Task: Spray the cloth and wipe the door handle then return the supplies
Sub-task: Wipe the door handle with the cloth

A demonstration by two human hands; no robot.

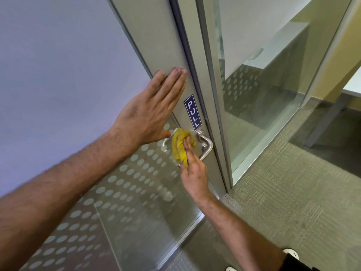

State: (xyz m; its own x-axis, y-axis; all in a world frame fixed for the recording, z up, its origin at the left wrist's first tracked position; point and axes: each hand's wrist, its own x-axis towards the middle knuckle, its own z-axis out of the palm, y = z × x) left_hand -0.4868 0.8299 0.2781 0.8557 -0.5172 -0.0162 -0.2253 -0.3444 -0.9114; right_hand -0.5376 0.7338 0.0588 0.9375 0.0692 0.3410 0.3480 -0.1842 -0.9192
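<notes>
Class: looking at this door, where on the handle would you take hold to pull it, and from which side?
Probably the handle's straight bar, from the open side facing the camera. It stands off the door on two posts, leaving a gap for fingers. The right hand presses the cloth there.

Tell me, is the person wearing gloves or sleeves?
Neither. The left hand and right hand are bare, with no gloves, rings or watch showing. Both forearms are bare and hairy. No sleeve reaches into view.

An office: glass partition door (136, 192) with PULL sign (192, 112), carpet (283, 202), desks (351, 83) beyond.
</notes>
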